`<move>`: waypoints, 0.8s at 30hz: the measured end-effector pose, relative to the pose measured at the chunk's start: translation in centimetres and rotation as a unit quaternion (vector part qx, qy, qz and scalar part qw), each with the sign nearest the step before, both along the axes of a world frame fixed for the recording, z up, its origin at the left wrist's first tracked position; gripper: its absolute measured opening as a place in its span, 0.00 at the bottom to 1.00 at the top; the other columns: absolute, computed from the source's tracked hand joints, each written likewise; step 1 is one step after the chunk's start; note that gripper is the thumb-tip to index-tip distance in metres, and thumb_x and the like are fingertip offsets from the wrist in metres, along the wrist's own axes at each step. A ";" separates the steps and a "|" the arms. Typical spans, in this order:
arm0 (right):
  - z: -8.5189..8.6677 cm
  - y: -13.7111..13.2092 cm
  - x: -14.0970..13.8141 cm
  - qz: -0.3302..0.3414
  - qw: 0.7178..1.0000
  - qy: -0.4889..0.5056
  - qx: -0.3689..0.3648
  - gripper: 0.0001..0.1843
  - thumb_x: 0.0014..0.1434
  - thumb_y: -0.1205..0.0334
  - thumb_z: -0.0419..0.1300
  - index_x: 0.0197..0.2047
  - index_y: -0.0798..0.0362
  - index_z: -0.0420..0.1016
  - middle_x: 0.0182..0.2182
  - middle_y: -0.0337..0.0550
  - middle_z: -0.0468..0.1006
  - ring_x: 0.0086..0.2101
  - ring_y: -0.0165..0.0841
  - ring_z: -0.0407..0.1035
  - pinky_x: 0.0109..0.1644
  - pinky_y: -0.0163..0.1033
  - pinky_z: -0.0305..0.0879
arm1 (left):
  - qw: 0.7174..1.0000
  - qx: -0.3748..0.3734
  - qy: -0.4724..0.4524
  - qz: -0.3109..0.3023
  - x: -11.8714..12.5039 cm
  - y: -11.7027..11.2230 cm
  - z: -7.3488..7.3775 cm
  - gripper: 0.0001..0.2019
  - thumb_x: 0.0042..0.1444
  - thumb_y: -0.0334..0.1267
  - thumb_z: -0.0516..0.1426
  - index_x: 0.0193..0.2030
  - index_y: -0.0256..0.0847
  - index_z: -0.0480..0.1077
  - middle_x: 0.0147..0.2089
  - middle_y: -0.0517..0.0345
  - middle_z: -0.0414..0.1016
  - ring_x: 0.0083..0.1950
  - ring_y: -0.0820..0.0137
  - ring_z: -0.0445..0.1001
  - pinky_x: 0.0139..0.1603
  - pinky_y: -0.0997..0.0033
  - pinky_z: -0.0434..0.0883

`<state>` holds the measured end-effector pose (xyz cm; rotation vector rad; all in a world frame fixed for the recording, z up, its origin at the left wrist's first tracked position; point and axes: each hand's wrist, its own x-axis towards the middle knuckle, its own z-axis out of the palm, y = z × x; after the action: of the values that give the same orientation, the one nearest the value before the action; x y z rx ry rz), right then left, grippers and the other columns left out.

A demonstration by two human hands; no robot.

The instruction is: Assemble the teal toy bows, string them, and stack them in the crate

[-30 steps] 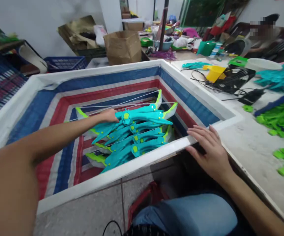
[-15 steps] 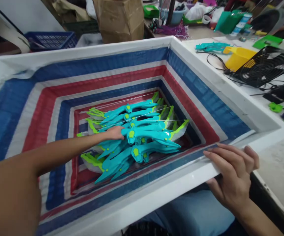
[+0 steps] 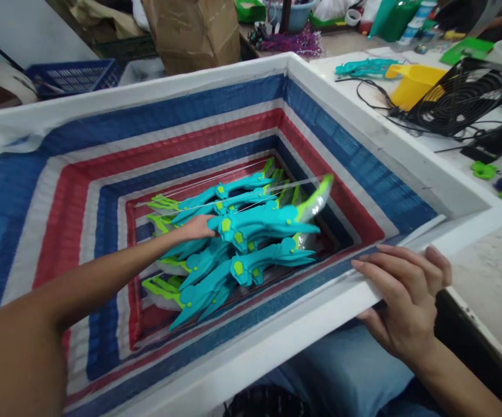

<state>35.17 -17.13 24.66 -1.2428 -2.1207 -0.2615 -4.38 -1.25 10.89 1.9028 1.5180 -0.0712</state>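
My left hand [image 3: 199, 227] reaches into a deep bin lined with striped red, white and blue sheeting [image 3: 176, 136]. Its fingers are closed on the middle of a turquoise toy bow [image 3: 259, 221], which has lime-green and clear limb ends and a thin string. The fingertips are partly hidden behind the bow. Several similar toy bows [image 3: 242, 186] lie stacked around and under it. At the front right, my right hand [image 3: 407, 298] is wrapped over the bin's white rim [image 3: 298, 331], thumb below and fingers on top.
Right of the bin, a worktop carries a black fan [image 3: 454, 98], a yellow scoop-like container [image 3: 418, 84], cables and another turquoise piece [image 3: 367, 67]. Green parts [image 3: 484, 169] lie nearer. Behind stand a cardboard box [image 3: 192, 35] and a blue basket [image 3: 74, 76].
The bow in my left hand has been raised and tilted, its right end lifting above the stack. My right hand stays on the rim. The view has shifted slightly.
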 end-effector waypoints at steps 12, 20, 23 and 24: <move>-0.1 0.1 -0.2 -0.004 1.000 0.012 0.013 0.24 0.62 0.44 0.45 0.52 0.47 0.69 0.40 0.46 0.72 0.49 0.45 0.64 0.60 0.61 0.44 | 0.979 0.105 0.168 0.056 0.4 2.0 -5.9 0.37 0.55 0.51 0.53 0.69 0.43 0.46 0.58 0.41 0.66 0.56 0.49 0.67 0.52 0.54 0.65; -0.1 -0.2 -0.5 -0.005 1.000 0.021 0.019 0.25 0.62 0.43 0.45 0.51 0.49 0.70 0.40 0.46 0.72 0.49 0.45 0.64 0.61 0.61 0.42 | 0.969 0.213 0.124 -0.016 4.1 -0.4 -5.7 0.31 0.59 0.52 0.45 0.67 0.41 0.51 0.71 0.50 0.45 0.70 0.54 0.42 0.66 0.48 0.46; -0.4 0.1 -0.2 -0.006 1.000 0.024 0.011 0.25 0.62 0.42 0.45 0.51 0.47 0.70 0.41 0.45 0.73 0.50 0.43 0.63 0.62 0.59 0.41 | 0.970 0.199 0.137 0.004 5.0 -1.7 -5.6 0.34 0.60 0.53 0.43 0.69 0.40 0.44 0.72 0.48 0.40 0.71 0.54 0.39 0.66 0.43 0.42; -0.6 0.4 -0.1 -0.007 1.000 0.025 0.012 0.25 0.62 0.42 0.45 0.51 0.47 0.70 0.41 0.44 0.73 0.51 0.43 0.62 0.62 0.59 0.41 | 0.970 0.194 0.143 0.006 5.1 -2.1 -5.2 0.34 0.60 0.53 0.43 0.69 0.39 0.43 0.72 0.47 0.39 0.71 0.54 0.38 0.66 0.43 0.41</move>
<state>35.04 -16.76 24.05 -1.2390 -2.0613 -0.2587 0.74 -3.34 5.68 2.2668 1.8424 -0.0482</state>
